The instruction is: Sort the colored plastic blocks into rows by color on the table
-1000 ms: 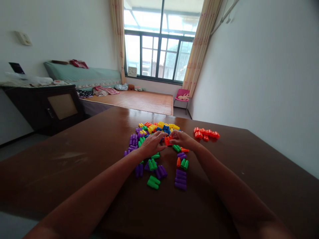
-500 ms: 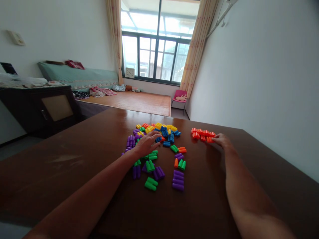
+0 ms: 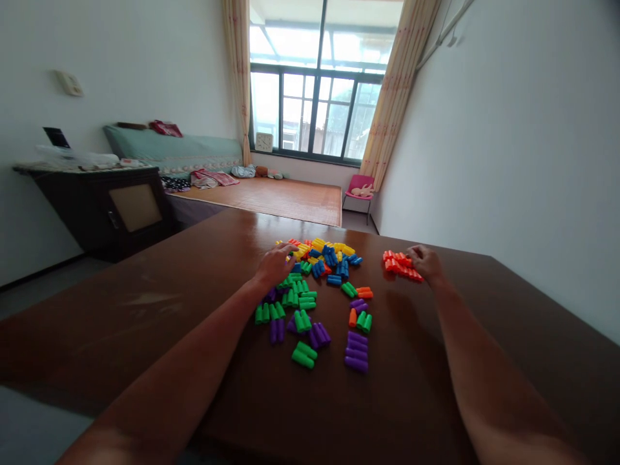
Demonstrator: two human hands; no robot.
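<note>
My left hand is at the left of the coloured pile, fingers bent and drawn together around a small piece that I cannot make out. Beside its fingertips are yellow pieces and blue pieces. Green pieces and purple pieces lie nearer to me. On the right, orange pieces form a block of rows. My right hand is at that block's back right, its fingers curled and close together; what they pinch, if anything, is hidden.
The brown table carries a short column of green, orange and purple pieces right of the pile. Beyond the table are a bed with a mat, a pink chair and a dark cabinet.
My left hand has moved back and left over the pile, uncovering green pieces. My right hand has shifted from the orange block's right end to its back side. The view has turned slightly left.
</note>
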